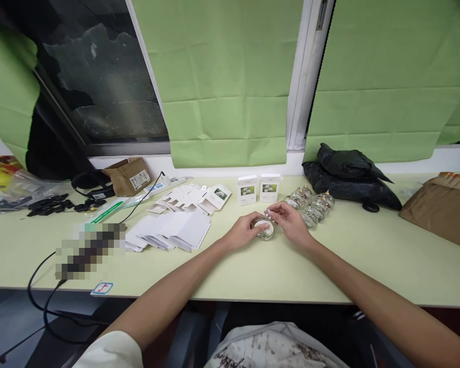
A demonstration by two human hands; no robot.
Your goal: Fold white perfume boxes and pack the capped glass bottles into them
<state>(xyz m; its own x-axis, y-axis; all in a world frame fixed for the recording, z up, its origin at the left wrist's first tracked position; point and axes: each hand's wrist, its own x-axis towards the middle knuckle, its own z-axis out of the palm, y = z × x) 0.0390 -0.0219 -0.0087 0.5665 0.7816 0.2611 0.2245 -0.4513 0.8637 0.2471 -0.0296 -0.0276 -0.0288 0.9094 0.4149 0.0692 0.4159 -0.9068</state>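
My left hand [242,232] is closed round the side of a small round glass bottle [266,232], with the thumb across its pale label. The fingertips of my right hand [292,224] pinch the narrow top of the same bottle. It is held close to the tabletop, and I cannot make out the detail of its top. Just beyond my right hand, several similar glass bottles [317,210] with shiny tops stand in rows. Two white boxes [270,189] with a flower picture stand upright behind my hands.
Flat white cartons [189,227] lie in an overlapping row to the left, with partly folded ones [184,198] behind. A brown cardboard box [128,176], black cables [42,306] and a pixelated item occupy the left. Black plastic bags [345,176] and a large carton [442,209] sit right.
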